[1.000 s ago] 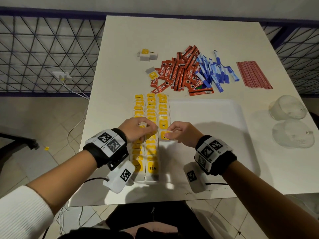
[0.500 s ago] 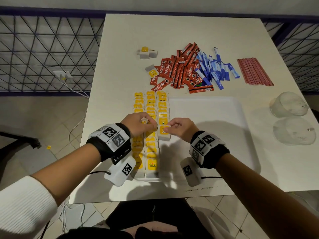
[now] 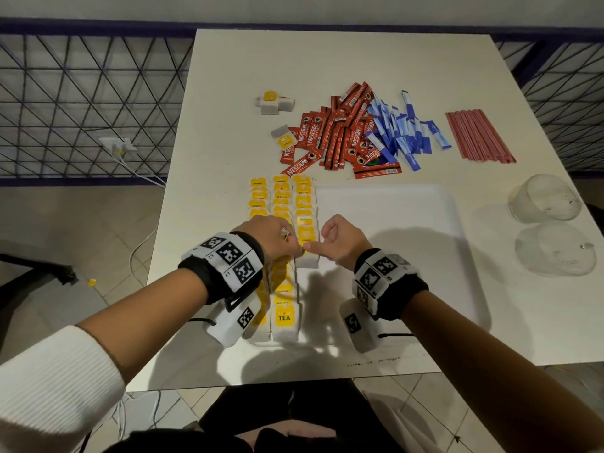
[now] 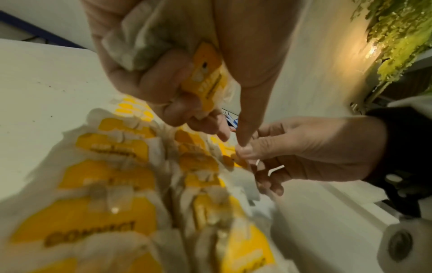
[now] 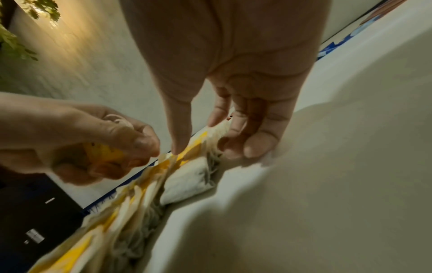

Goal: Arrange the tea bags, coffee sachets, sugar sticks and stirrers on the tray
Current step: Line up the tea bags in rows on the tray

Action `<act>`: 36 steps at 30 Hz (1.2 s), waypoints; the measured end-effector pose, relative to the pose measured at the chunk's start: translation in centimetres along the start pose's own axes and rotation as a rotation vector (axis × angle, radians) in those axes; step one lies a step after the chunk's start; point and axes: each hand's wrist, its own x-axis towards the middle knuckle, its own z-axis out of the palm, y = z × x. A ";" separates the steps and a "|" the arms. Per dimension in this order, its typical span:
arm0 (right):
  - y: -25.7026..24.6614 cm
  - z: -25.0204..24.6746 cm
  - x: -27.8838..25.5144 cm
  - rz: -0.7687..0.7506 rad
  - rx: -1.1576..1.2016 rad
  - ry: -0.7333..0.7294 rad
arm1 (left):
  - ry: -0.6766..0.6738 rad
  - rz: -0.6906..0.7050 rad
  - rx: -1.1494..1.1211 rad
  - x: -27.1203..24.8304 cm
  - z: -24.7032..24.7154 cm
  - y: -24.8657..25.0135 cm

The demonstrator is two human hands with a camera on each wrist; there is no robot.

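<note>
Head view: white tray near the table's front edge, its left part filled with three rows of yellow-tagged tea bags, lower stretches hidden under both wrists; "TEA" readable on the nearest tag, farther tags too small to read. Beyond the tray — red coffee sachets marked "NESCAFE CLASSIC", blue sugar sticks, red stirrers, loose tea bags at far left. Right of the tray, two clear cups. Left hand and right hand meeting over the tray's third row, fingertips hidden.

Left wrist view: left hand curled round spare tea bags, thumb down to a tag; tag print blurred.

Right wrist view: right hand narrow, thumb and fingers pinching a tea bag's top edge in the tray's row; rest blurred.
</note>
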 end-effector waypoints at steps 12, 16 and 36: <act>-0.5 0.4 -0.9 -0.091 -0.264 -0.182 | 0.068 -0.080 -0.185 0.1 -1.0 -0.2; -1.0 0.1 -1.0 -0.099 -0.280 -0.228 | 0.069 -0.114 -0.211 0.1 -1.3 -0.4; -7.4 -2.4 -3.3 -0.250 0.146 -0.207 | -0.239 0.035 -0.851 -2.5 -4.1 1.7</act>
